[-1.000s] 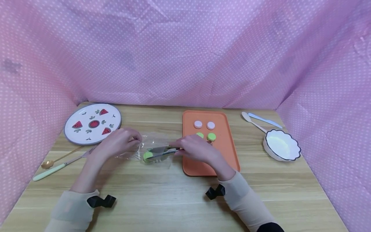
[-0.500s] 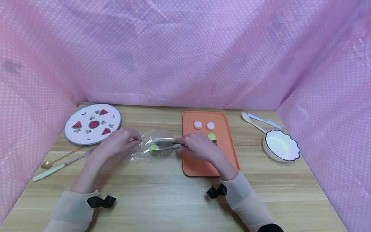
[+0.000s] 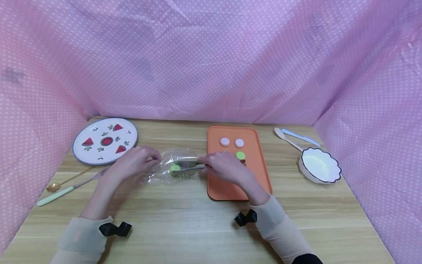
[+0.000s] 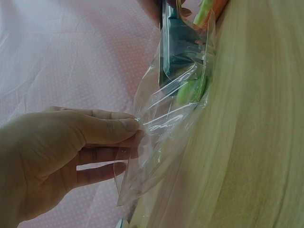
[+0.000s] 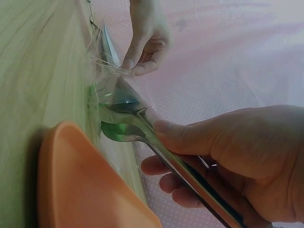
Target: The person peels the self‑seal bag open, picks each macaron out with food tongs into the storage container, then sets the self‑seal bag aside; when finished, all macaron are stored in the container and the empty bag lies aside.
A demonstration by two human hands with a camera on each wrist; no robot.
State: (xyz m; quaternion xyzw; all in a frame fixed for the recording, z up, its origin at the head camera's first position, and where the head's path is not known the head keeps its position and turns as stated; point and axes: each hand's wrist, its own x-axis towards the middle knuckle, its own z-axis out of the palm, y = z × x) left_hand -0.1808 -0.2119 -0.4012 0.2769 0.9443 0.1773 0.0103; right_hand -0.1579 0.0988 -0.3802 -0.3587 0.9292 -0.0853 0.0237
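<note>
My left hand pinches the edge of a clear plastic bag between thumb and fingertips, left of the table's middle. In my right hand are metal tongs, gripped along their arms, thumb on one side and fingers on the other. The ends of the tongs reach into the bag, pointing left. A round green macaron lies inside the bag, right at the tong tips. In the left wrist view the green macaron shows through the film, close over the wooden surface.
Beneath the right hand is an orange tray bearing two pink macarons, a green one and a partly hidden brown one. A watermelon plate, fork and gold spoon lie left. A scalloped bowl, spoon and blue knife lie right.
Since a second ago the tong tips and the bagged green macaron have shifted slightly right and away from me. The left hand stayed in place. Over the last half second almost nothing moved.
</note>
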